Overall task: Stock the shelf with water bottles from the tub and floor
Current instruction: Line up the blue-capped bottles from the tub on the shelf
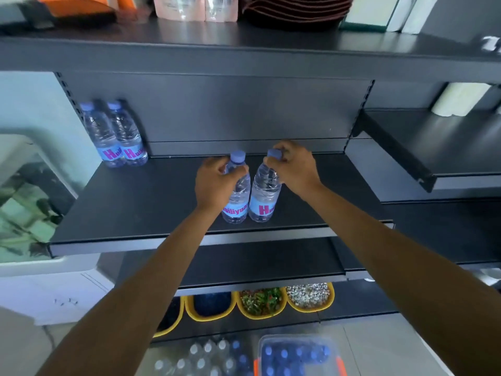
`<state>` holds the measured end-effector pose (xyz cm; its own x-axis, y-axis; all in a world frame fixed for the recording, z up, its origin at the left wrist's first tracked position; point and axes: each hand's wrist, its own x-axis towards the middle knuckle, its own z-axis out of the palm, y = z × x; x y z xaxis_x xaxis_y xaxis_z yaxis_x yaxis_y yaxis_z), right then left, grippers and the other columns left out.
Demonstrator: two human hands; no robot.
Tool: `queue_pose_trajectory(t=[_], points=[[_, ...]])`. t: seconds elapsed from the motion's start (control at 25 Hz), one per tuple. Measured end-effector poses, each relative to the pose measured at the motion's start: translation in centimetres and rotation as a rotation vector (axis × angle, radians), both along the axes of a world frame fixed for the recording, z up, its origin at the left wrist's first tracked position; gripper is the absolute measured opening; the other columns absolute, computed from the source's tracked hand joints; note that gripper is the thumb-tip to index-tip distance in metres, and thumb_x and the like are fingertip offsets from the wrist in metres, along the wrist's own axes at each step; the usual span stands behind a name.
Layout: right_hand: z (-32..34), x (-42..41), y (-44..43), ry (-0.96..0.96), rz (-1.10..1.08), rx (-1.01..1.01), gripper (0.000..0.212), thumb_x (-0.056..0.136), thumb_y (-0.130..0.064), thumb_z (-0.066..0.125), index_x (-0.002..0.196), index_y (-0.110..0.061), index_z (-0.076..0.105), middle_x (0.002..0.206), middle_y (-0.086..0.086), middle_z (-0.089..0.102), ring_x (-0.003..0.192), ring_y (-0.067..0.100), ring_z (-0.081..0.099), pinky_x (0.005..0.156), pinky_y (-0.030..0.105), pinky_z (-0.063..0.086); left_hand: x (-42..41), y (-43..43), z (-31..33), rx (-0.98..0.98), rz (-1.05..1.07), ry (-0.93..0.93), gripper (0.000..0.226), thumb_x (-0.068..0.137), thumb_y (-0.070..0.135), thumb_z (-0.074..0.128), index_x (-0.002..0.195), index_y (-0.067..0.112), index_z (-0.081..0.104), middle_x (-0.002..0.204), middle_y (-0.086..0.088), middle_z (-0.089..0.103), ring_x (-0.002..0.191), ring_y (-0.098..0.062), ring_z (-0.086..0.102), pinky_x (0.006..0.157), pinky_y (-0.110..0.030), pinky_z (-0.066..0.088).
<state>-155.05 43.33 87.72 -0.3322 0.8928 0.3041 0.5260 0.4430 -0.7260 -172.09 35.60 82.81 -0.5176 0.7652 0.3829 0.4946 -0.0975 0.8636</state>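
Two clear water bottles with blue caps and blue labels stand side by side on the dark shelf. My left hand grips the left bottle around its upper body. My right hand holds the right bottle at its neck and cap. Two more of the same bottles stand at the shelf's back left corner. Below, a clear tub holds several blue-capped bottles, and a pack of bottles lies on the floor beside it.
An upper shelf carries pink packets, a brown stack and boxes. Yellow bowls of goods sit on the bottom shelf. A neighbouring shelf unit stands to the right, with a white roll on it. A white cabinet is at the left.
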Motion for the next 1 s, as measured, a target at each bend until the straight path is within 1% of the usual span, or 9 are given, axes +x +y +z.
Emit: queue_pose_trajectory(t=[0.12,0.2,0.28,0.36,0.4,0.48,0.6,0.8,1.0], points=[[-0.8,-2.3,0.2,-0.001,0.024,-0.002,0.021,0.09,-0.028,0.071,0.107,-0.016,0.07,0.096,0.002,0.073,0.087,0.021,0.071,0.079,0.046,0.062,-1.8,0.2,-0.6,0.077,-0.025,0.049,0.012,0.082,0.031,0.079,0.079,0.022,0.071,0.071,0.015,0.069,0.067,-0.007,0.065,0.06,-0.01,0.044],[-1.7,-2.9,0.2,0.072,0.039,-0.022,0.019,0.091,-0.024,0.071,0.109,-0.017,0.067,0.096,-0.002,0.072,0.088,0.015,0.071,0.079,0.043,0.063,-2.6,-0.2,-1.2,0.091,-0.099,0.012,0.015,0.082,0.033,0.078,0.093,0.028,0.072,0.082,0.016,0.073,0.078,-0.003,0.069,0.067,-0.007,0.047],[-2.9,-2.7,-0.1,0.154,0.064,-0.045,0.027,0.091,-0.022,0.072,0.116,-0.019,0.062,0.098,-0.011,0.07,0.088,-0.001,0.069,0.076,0.024,0.061,-3.4,-1.1,-2.7,0.052,-0.242,-0.118,0.038,0.079,0.032,0.082,0.112,0.04,0.066,0.101,0.018,0.074,0.095,-0.002,0.071,0.075,-0.012,0.053],[-4.3,-2.0,-0.6,0.176,0.109,-0.117,0.039,0.088,-0.021,0.075,0.122,-0.023,0.055,0.104,-0.016,0.067,0.09,-0.01,0.066,0.071,0.008,0.053,-4.1,-2.0,-5.5,-0.053,-0.343,-0.222,0.062,0.072,0.026,0.088,0.125,0.039,0.058,0.115,0.016,0.072,0.107,-0.005,0.07,0.083,-0.02,0.058],[-5.2,-1.6,-0.9,0.166,0.132,-0.175,0.045,0.086,-0.02,0.077,0.122,-0.026,0.051,0.107,-0.013,0.066,0.093,-0.006,0.067,0.072,0.011,0.054,-4.2,-2.4,-6.8,-0.121,-0.362,-0.237,0.072,0.068,0.024,0.089,0.131,0.032,0.056,0.118,0.012,0.072,0.109,-0.007,0.07,0.087,-0.025,0.059],[-7.2,-1.1,-1.5,0.123,0.141,-0.309,0.058,0.082,-0.015,0.079,0.127,-0.028,0.045,0.112,-0.008,0.065,0.098,0.006,0.068,0.08,0.029,0.06,-4.1,-2.8,-9.1,-0.258,-0.325,-0.151,0.083,0.063,0.025,0.087,0.137,0.023,0.051,0.12,0.011,0.07,0.112,-0.011,0.066,0.093,-0.032,0.057],[-9.9,-1.4,-2.2,0.064,0.071,-0.369,0.069,0.079,-0.012,0.078,0.134,-0.025,0.039,0.11,-0.013,0.061,0.099,0.01,0.066,0.084,0.042,0.06,-4.1,-2.5,-10.8,-0.384,-0.194,0.125,0.071,0.071,0.029,0.084,0.134,0.019,0.052,0.117,0.005,0.066,0.112,-0.021,0.052,0.097,-0.047,0.051],[-11.5,-2.6,-2.3,0.092,-0.046,-0.315,0.064,0.078,-0.013,0.081,0.126,-0.025,0.041,0.106,-0.017,0.059,0.096,0.005,0.063,0.086,0.042,0.062,-3.4,-1.7,-11.1,-0.336,-0.018,0.22,0.061,0.068,0.046,0.086,0.108,0.011,0.057,0.103,-0.002,0.064,0.098,-0.024,0.055,0.085,-0.041,0.051],[-12.4,-3.3,-2.4,0.145,-0.061,-0.29,0.066,0.078,-0.012,0.081,0.132,-0.022,0.043,0.109,-0.015,0.061,0.102,0.009,0.065,0.081,0.036,0.062,-2.8,-0.7,-11.5,-0.319,0.054,0.179,0.069,0.068,0.051,0.083,0.118,0.015,0.053,0.113,-0.001,0.062,0.108,-0.022,0.052,0.094,-0.038,0.047]])
